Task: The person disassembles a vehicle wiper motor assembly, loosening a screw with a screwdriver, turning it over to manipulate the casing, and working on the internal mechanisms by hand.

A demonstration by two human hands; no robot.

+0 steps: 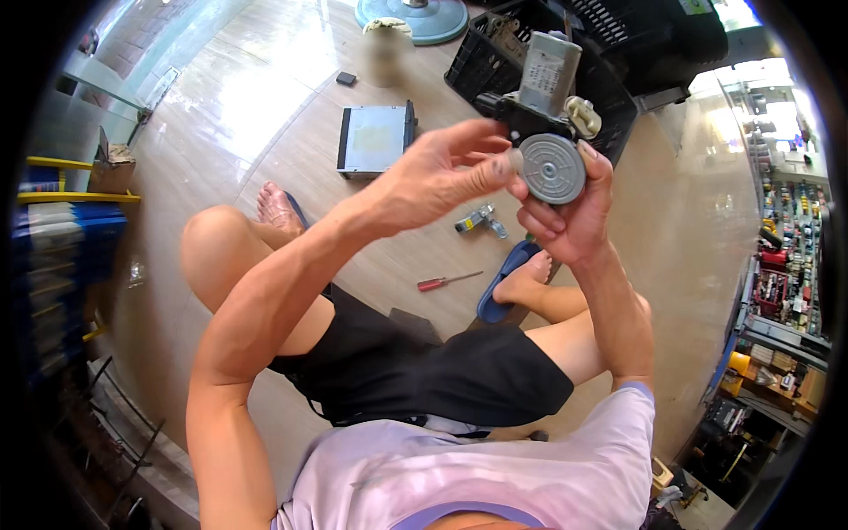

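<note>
A gear motor (549, 75) is held up in front of me, with a silver cylindrical can, a round grey ribbed gear housing (554, 169) and a black part between them. A dirty white connector (582, 117) sits on its right side. My right hand (579, 212) grips the round housing from below and the right, with the thumb up along its edge. My left hand (450, 172) is at the motor's left side, thumb and fingertips bent against the housing edge and the black part. The tips of its fingers are partly hidden.
A red-handled screwdriver (433, 284) and a small metal-and-yellow part (478, 220) lie on the floor between my feet. Farther off are a silver box-shaped drive unit (371, 141), a small black piece (345, 79), a blue round base (433, 22) and black crates (468, 57). Shelves line the right.
</note>
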